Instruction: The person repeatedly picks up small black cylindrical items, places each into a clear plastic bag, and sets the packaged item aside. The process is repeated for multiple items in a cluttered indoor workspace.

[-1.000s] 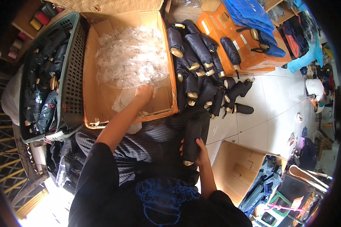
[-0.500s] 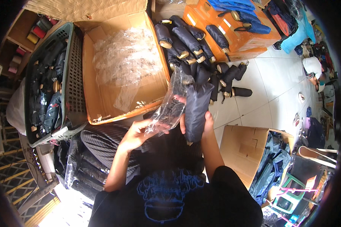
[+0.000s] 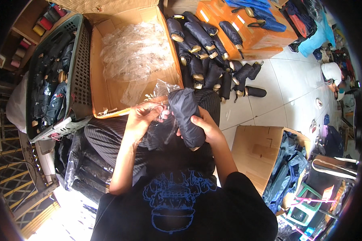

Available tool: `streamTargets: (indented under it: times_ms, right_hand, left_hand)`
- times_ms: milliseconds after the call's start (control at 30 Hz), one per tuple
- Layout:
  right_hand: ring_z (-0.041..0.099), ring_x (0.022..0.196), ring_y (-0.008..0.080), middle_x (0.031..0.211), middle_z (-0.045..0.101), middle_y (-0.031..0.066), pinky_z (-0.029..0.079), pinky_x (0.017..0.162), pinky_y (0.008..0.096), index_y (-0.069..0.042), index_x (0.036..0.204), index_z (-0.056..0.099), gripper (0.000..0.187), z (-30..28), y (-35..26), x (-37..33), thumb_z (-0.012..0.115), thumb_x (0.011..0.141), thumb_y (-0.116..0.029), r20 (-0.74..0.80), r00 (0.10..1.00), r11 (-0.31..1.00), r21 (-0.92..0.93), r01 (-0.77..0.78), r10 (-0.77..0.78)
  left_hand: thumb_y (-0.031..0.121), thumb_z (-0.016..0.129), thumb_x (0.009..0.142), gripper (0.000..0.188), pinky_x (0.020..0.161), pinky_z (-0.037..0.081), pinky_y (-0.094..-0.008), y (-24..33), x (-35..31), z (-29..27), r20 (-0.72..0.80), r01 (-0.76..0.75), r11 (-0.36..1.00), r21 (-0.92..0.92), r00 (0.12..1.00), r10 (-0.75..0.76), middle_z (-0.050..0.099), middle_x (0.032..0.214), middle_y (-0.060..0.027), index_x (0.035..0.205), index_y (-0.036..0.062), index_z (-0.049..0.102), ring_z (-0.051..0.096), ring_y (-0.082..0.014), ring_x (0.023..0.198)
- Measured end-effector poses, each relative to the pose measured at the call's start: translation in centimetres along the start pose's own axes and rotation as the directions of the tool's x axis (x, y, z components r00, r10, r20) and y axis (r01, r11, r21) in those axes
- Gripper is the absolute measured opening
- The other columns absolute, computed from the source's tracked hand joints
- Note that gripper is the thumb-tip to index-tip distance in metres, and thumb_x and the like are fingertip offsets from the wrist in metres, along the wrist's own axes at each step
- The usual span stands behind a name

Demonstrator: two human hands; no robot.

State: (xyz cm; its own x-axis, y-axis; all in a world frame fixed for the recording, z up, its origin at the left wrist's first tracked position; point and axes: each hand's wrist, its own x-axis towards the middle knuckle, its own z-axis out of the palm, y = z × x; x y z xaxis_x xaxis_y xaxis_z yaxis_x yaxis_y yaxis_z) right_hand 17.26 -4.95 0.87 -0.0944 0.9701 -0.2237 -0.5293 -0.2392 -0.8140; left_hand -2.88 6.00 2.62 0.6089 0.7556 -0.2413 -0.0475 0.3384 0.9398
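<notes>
In my right hand [image 3: 208,127] is a folded umbrella [image 3: 186,119] in a dark navy sleeve, tilted above my lap with the thumb across its side. My left hand [image 3: 145,117] pinches a clear plastic bag [image 3: 165,127], which hangs just left of the umbrella and partly behind it. Whether the bag touches the umbrella I cannot tell. Beyond my hands, an open cardboard box [image 3: 95,76] has more clear plastic bags [image 3: 136,52] lying in it. Several similar folded umbrellas [image 3: 199,34] are heaped to the right of that box.
A grey-green plastic basket [image 3: 81,68] full of dark umbrellas stands at the left. Orange-taped boxes [image 3: 261,44] sit at the back right. At the near right, a cardboard box [image 3: 249,154] holds blue fabric. Wrapped dark bundles [image 3: 84,168] lie by my left leg. A person [image 3: 332,74] is far right.
The umbrella has shifted left and tilted, with my right hand now round its side. My left hand has drawn the bag lower and bunched it closer to the fingers.
</notes>
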Motion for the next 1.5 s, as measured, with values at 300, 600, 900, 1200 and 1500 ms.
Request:
streamTargets:
  times_ms: [300,600,900,1200,1500]
  right_hand:
    - [0.067,0.063,0.0314,0.083,0.062,0.0217,0.056,0.053,0.0396,0.007,0.119,0.041,0.059,-0.9,-0.1,-1.3,0.067,0.082,-0.03,0.071,0.993,0.957,0.282,0.066,-0.09]
    - [0.069,0.066,0.0303,0.085,0.064,0.0198,0.058,0.06,0.0384,0.008,0.113,0.048,0.056,0.6,-0.7,-0.8,0.071,0.077,-0.028,0.023,1.0,0.999,0.044,-0.018,0.017]
    - [0.048,0.118,0.0234,0.124,0.052,0.012,0.034,0.101,0.0342,0.005,0.128,0.049,0.073,2.0,-3.3,-1.2,0.078,0.069,-0.027,0.184,0.961,0.762,-0.586,0.277,-0.208]
    - [0.066,0.06,0.0299,0.074,0.064,0.0197,0.057,0.053,0.0392,0.014,0.095,0.057,0.056,0.1,-1.7,-1.7,0.08,0.067,-0.029,0.142,0.99,0.991,-0.134,0.006,0.013]
    - [0.067,0.059,0.0316,0.094,0.062,0.0269,0.057,0.051,0.0392,0.017,0.115,0.046,0.077,-1.4,-2.8,-1.7,0.078,0.067,-0.035,0.182,0.983,0.999,-0.043,0.033,-0.025]
  left_hand:
    - [-0.003,0.069,0.083,0.019,0.069,0.053,-0.0254,-2.2,-0.7,0.1,0.029,-0.025,0.987,-0.161,0.999,0.031,0.068,0.092,-0.0095,0.099,0.0004,0.059,0.065,-0.0143,0.079]
    - [0.01,0.061,0.093,0.014,0.062,0.051,-0.0233,-0.2,-1.4,1.7,-0.153,-0.071,0.981,0.181,0.983,0.099,0.07,0.089,-0.0074,0.092,-0.0014,0.069,0.063,-0.01,0.068]
    - [-0.006,0.064,0.082,0.006,0.06,0.048,-0.0253,-0.9,-1.6,2.7,-0.154,-0.332,0.88,0.339,0.904,0.4,0.066,0.071,-0.0064,0.087,-0.0038,0.066,0.059,-0.0075,0.065]
    - [0.007,0.065,0.089,0.01,0.061,0.047,-0.0238,0.0,-1.8,1.5,0.063,-0.352,0.879,0.321,0.934,0.351,0.063,0.073,-0.0021,0.089,-0.0029,0.066,0.057,-0.0071,0.065]
    - [0.011,0.069,0.088,0.011,0.064,0.046,-0.0217,1.0,-2.6,-0.6,-0.119,-0.257,0.924,0.285,0.946,0.3,0.062,0.076,-0.0004,0.088,0.0002,0.066,0.056,-0.0046,0.07]
